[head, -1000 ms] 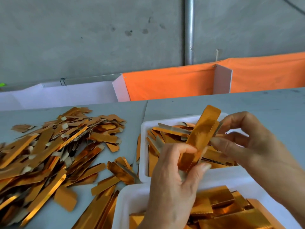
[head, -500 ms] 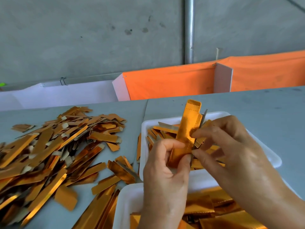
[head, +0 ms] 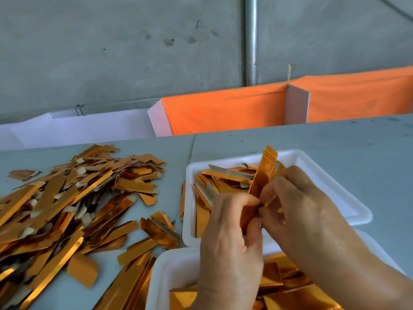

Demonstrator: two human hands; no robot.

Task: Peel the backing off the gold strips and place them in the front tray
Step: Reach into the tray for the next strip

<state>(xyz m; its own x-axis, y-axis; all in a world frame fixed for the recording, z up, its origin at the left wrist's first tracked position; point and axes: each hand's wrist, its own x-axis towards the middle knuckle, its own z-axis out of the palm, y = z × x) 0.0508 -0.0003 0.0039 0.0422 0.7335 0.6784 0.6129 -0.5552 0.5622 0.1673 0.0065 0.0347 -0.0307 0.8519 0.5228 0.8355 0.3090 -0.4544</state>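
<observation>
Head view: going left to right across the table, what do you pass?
Loose pile of gold strips → left hand pinching the held strip over the white trays → right hand gripping the same strip → rim of the far tray → bare table.

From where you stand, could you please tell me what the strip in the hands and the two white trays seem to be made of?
The held strip looks like thin metallic gold foil, perhaps paper-backed: it shines like a mirror and shows a dotted line near its top. The far tray and the near tray look like matte white foam or moulded plastic, with thick rounded rims; which one is hard to tell.
</observation>
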